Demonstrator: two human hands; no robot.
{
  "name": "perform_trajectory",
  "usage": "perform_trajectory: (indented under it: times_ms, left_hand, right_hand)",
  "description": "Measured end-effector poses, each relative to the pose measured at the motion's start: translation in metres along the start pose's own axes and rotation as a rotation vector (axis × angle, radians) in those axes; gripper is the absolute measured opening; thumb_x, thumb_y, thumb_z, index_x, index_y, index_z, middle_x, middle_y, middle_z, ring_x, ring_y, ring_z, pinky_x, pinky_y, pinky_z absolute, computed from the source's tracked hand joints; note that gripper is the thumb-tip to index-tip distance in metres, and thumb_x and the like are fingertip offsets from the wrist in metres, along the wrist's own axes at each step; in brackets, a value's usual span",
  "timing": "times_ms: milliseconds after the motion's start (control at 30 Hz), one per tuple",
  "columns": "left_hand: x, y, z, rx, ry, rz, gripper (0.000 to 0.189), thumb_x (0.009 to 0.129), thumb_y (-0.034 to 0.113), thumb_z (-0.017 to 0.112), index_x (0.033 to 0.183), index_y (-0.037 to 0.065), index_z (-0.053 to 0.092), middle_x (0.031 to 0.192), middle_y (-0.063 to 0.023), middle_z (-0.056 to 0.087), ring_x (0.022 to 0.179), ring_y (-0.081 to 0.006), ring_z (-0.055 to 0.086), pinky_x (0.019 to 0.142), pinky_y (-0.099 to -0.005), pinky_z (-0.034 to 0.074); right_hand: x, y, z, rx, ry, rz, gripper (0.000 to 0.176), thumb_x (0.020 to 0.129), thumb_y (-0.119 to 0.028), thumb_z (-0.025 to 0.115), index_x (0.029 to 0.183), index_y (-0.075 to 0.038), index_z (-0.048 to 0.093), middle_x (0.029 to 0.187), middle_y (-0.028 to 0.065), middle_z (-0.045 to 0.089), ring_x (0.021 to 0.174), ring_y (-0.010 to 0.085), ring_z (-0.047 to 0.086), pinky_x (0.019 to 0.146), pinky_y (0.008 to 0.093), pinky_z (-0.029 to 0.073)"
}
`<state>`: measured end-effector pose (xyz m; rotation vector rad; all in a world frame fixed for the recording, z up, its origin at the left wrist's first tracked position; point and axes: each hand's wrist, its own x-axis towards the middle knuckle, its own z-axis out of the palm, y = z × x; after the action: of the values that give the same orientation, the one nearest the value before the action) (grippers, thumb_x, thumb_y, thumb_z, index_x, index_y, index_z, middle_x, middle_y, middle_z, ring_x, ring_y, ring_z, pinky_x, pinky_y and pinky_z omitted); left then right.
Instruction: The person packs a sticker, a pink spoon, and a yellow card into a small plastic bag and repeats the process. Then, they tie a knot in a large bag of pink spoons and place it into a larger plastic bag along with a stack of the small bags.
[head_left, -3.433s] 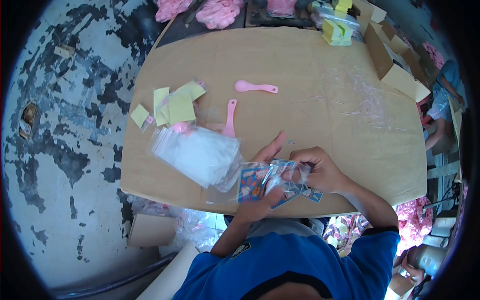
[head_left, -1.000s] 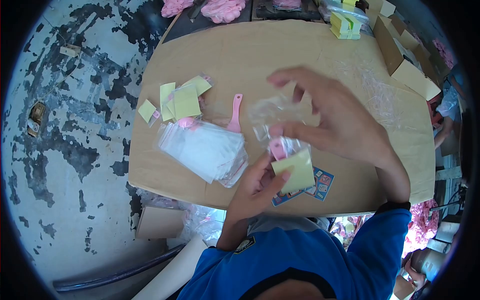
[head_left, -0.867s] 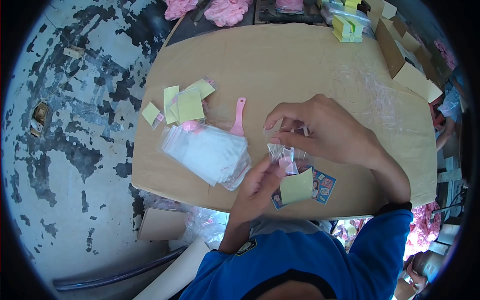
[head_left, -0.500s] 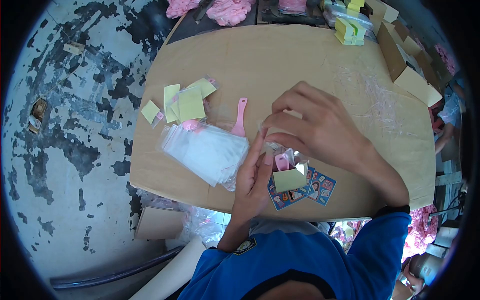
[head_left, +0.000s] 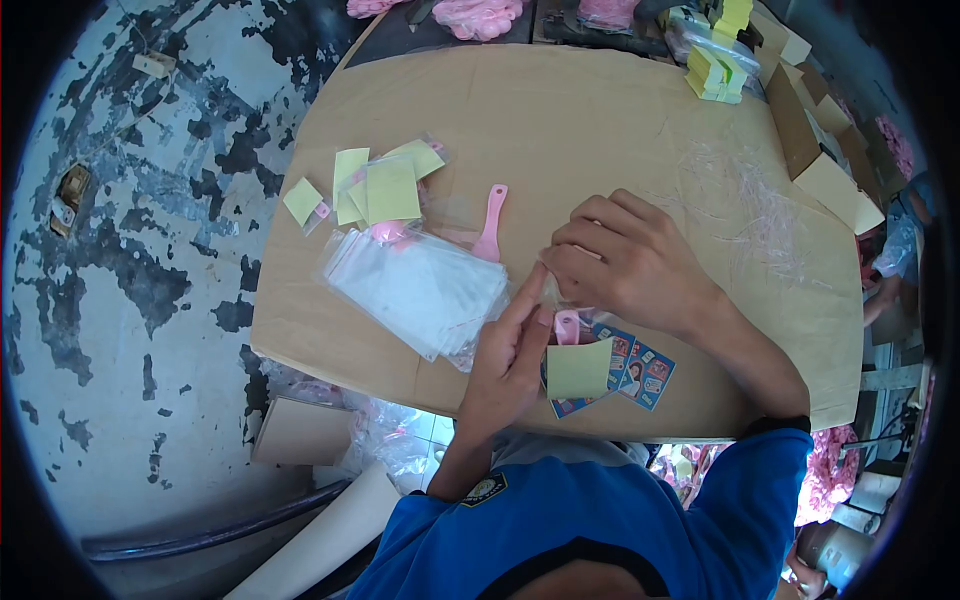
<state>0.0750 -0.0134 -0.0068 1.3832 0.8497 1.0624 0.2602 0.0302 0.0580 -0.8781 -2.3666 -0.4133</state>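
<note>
My left hand pinches the top edge of a small clear plastic bag between thumb and fingers. My right hand has its fingers closed on the same edge, close to the left fingertips. Inside the bag are a pink plastic piece and a pale yellow card. Blue printed cards lie partly beneath it. Left of my hands lies a stack of clear bags, with a pink plastic handle-shaped piece just beyond.
Several bagged yellow cards lie at the left of the brown-covered table. Clear plastic strands lie at the right. Yellow card stacks and an open carton are at the back right.
My right hand has lowered and its fingers have drawn together at the bag's top edge. The bag lies flatter over the blue cards. The view has shifted slightly.
</note>
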Motion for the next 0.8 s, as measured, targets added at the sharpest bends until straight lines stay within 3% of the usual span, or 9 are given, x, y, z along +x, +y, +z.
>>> perform_trajectory:
  times_ms: [167,233,367,467,500,700,800]
  left_hand:
    - [-0.005,0.009,-0.006,0.17,-0.093,0.102,0.048,0.102,0.005,0.043,0.149,0.002,0.036,0.075,-0.003,0.053,0.064,-0.006,0.04,0.059,-0.0243,0.036]
    - [-0.006,0.013,-0.008,0.157,-0.134,0.134,0.048,0.101,0.004,0.043,0.149,0.002,0.036,0.073,-0.0019,0.052,0.063,-0.0059,0.04,0.059,-0.0241,0.036]
    - [-0.001,0.004,-0.006,0.022,-0.078,0.16,0.05,0.101,0.004,0.043,0.15,0.003,0.036,0.068,0.0007,0.048,0.063,-0.0042,0.037,0.058,-0.0222,0.033]
    - [-0.003,0.004,-0.008,-0.043,-0.072,0.074,0.05,0.101,0.004,0.043,0.151,0.004,0.034,0.067,0.0017,0.047,0.063,-0.0028,0.036,0.058,-0.0203,0.03]
    - [-0.003,0.004,-0.008,-0.063,-0.077,0.047,0.051,0.101,0.004,0.043,0.151,0.004,0.034,0.067,0.002,0.047,0.064,-0.0024,0.035,0.058,-0.0198,0.03]
    - [-0.007,0.012,-0.008,-0.11,-0.05,0.0,0.051,0.102,0.005,0.043,0.152,0.003,0.031,0.069,0.0036,0.045,0.064,-0.0021,0.034,0.058,-0.019,0.029]
    - [-0.009,0.01,-0.011,-0.09,-0.038,-0.003,0.052,0.102,0.005,0.044,0.152,0.002,0.031,0.07,0.0036,0.045,0.065,-0.0021,0.035,0.059,-0.0187,0.029]
  right_hand:
    - [0.004,-0.004,-0.005,0.029,0.056,-0.005,0.026,0.061,-0.021,0.073,0.075,-0.01,0.054,0.074,0.0035,0.055,0.075,0.0201,0.058,0.064,0.0326,0.048]
    - [0.006,-0.001,-0.012,-0.005,0.119,0.073,0.024,0.062,-0.015,0.072,0.076,-0.009,0.054,0.073,0.0043,0.055,0.072,0.0214,0.058,0.061,0.0334,0.048]
    - [0.017,0.0,-0.063,0.192,0.211,0.461,0.021,0.063,-0.005,0.072,0.078,-0.008,0.057,0.074,0.0055,0.058,0.068,0.0233,0.059,0.06,0.0342,0.049]
    - [0.016,-0.008,-0.075,0.105,0.099,0.22,0.02,0.066,-0.002,0.073,0.082,-0.007,0.063,0.077,0.0057,0.062,0.069,0.0237,0.061,0.06,0.0338,0.051]
    - [0.011,-0.013,-0.06,0.113,0.069,0.181,0.018,0.07,-0.008,0.076,0.085,-0.007,0.067,0.082,0.0042,0.065,0.074,0.0232,0.061,0.065,0.0344,0.051]
    - [0.008,-0.019,-0.014,0.095,0.016,0.175,0.019,0.073,-0.02,0.077,0.087,-0.008,0.069,0.087,0.0011,0.067,0.087,0.0203,0.061,0.075,0.0339,0.051]
    - [0.005,-0.019,-0.007,0.12,0.02,0.152,0.019,0.074,-0.019,0.077,0.088,-0.008,0.07,0.088,0.0013,0.068,0.086,0.0198,0.062,0.074,0.0337,0.052]
